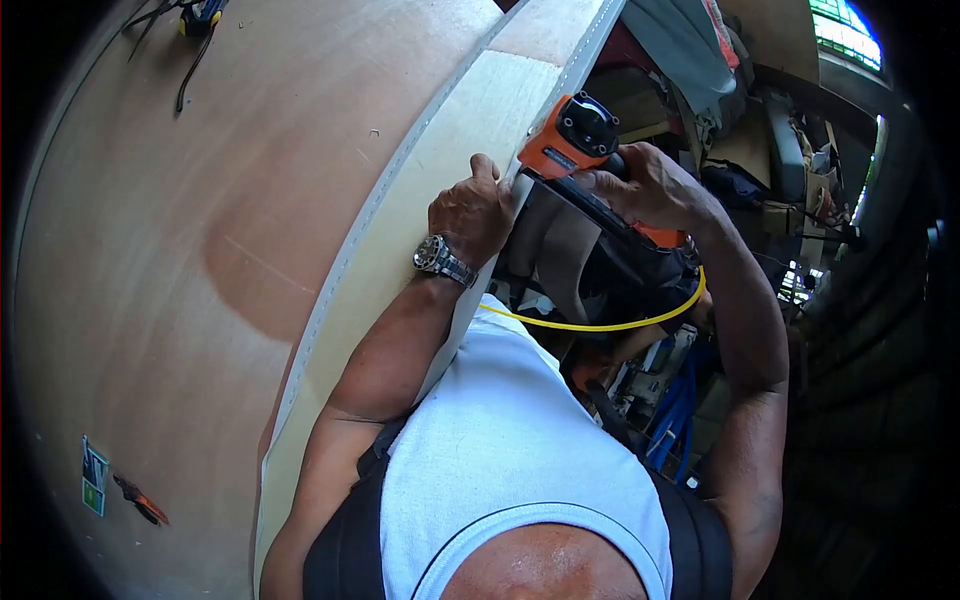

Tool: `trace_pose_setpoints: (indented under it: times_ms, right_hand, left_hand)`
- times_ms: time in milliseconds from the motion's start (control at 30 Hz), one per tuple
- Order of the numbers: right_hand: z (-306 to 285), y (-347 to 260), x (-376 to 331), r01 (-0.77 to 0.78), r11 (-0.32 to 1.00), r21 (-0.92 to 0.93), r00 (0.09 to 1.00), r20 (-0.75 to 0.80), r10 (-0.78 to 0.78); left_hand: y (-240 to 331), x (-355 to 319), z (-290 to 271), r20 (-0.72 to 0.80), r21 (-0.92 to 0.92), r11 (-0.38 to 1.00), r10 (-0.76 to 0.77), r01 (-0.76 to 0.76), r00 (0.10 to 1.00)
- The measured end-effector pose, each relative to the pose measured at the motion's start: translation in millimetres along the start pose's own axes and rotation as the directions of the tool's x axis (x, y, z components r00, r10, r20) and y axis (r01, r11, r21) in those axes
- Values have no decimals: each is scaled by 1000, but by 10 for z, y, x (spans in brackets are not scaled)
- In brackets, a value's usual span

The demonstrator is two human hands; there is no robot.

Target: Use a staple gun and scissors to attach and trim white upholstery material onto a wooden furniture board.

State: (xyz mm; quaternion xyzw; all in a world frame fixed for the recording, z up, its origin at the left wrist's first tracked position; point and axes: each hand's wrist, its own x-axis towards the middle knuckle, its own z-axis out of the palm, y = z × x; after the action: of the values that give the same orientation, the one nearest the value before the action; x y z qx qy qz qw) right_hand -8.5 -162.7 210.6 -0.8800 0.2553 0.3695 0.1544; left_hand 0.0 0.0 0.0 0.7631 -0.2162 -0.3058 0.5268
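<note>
My right hand (655,188) grips an orange and black pneumatic nail gun (572,140) whose nose presses against the white edge strip (590,45) of a pale wooden board (440,160). A yellow air hose (600,322) loops from the tool below my arms. My left hand (472,215), with a metal wristwatch, lies on the board's edge right beside the tool's nose, fingers curled over the strip.
A big brown plywood sheet (190,260) fills the left. On it lie a small orange-handled tool (140,498) and a green and white packet (95,478) at lower left, and a clamp-like tool (195,18) at the top. Cluttered workshop items (760,140) crowd the right.
</note>
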Motion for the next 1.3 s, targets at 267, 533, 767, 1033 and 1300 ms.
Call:
trace_pose_setpoints:
  times_ms: [267,533,767,1033,1300]
  right_hand:
    - [62,-42,-62,1,998,-62,1000,-2,-1]
    - [176,-147,-167,-23,999,-32,1000,-15,22]
    - [185,135,-350,-50,992,113,998,-16,52]
    - [307,1183,-665,51,933,357,975,-221,32]
    - [1376,1809,772,295,828,-476,858,-248,-449]
  left_hand:
    - [-28,-1,24,-23,7,999,42,-42,999]
    - [-37,-1,24,-6,21,999,29,-29,1000]
    - [-30,35,-10,-62,24,1000,-6,7,998]
    - [-44,273,-558,-161,197,980,63,-31,985]
    - [-28,519,-1187,22,396,918,-47,34,999]
